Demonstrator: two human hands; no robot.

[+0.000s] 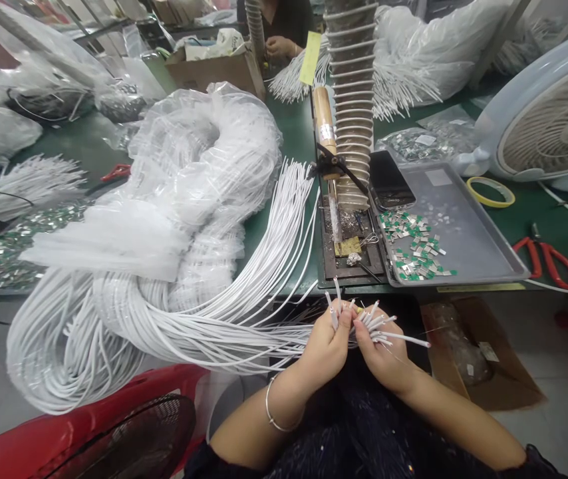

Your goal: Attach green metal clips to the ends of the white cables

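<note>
Both my hands meet in front of the bench edge, above my lap. My left hand (328,339) is closed around the ends of several white cables (244,339), which run left into a large bundle. Beside it, my right hand (384,352) is closed on the same cable ends, whose tips fan out over its fingers. The thumbs nearly touch. The rest of the bundle is wrapped in clear plastic (199,173) and lies on the bench, with loops hanging over its front edge. A soldering iron (324,126) is clamped upright just beyond my hands.
A metal tray (483,233) holds small green-and-silver connector boards (416,246) and a phone (391,179). Right of it are yellow tape (491,191), red-handled cutters (548,256) and a fan (553,113). A ribbed duct (351,86) hangs down. Another person's hand (283,48) is across the bench.
</note>
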